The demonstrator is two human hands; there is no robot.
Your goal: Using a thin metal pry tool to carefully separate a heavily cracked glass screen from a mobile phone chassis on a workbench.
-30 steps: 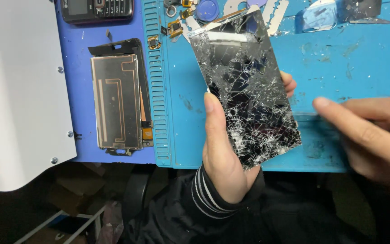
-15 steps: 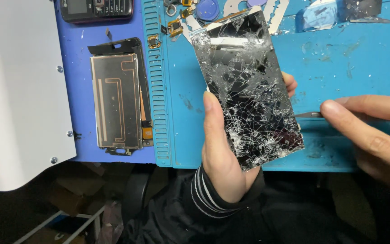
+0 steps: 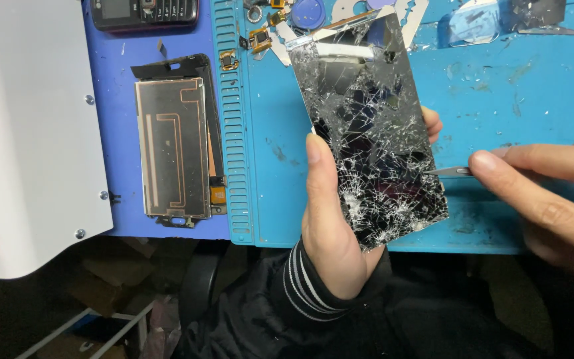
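Head view: since a second ago the right hand (image 3: 546, 193) has moved in with a thin metal blade (image 3: 452, 171) pinched in its fingers, its tip now at the right edge of the cracked phone screen (image 3: 373, 126), so prying looks about to begin. The left hand (image 3: 330, 219) grips the screen above the blue mat (image 3: 499, 86), its long axis running from lower right up to upper left, top end away from the person.

- 1 head-worn view looks steeply down, close over the near edge of the teal mat (image 3: 519, 80).
- It faces the mat's far edge; the mat's left edge meets a blue mat (image 3: 117, 126).
- The floor shows below.
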